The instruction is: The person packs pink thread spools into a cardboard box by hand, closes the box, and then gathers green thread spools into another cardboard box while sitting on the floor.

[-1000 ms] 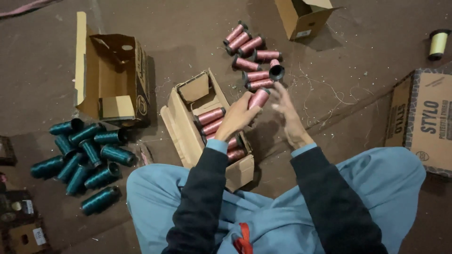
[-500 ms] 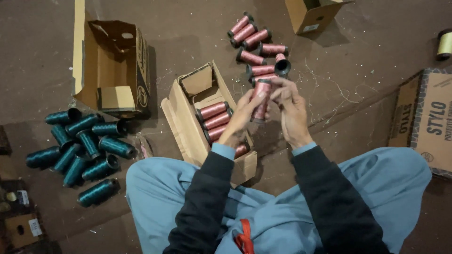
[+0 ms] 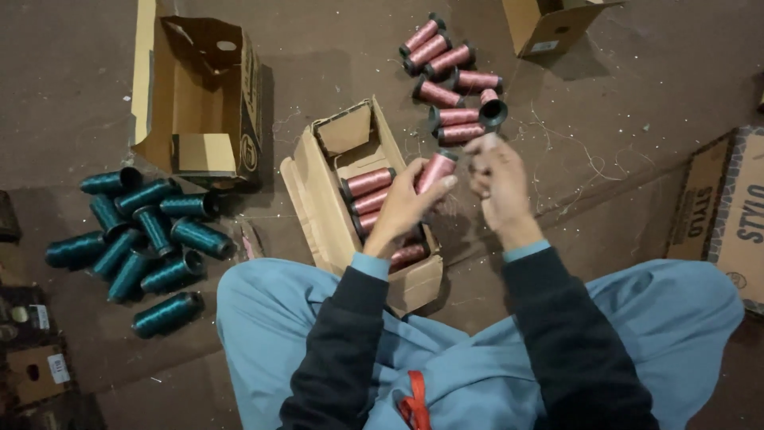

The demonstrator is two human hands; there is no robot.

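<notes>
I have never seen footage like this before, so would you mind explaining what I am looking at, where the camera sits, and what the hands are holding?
There is no machine here: the camera is worn on a person's head and looks down at their own lap and two bare hands. They sit on a dark floor in light blue trousers and dark sleeves.

The left hand grips a pink thread spool above a small open cardboard box that already holds several pink spools. The right hand is raised beside it, fingers pinched; what it pinches is too small to tell.

Beyond the hands lies a loose group of pink spools. To the left lies a heap of teal spools and an empty open carton. More cartons sit at the top and right edges.
</notes>
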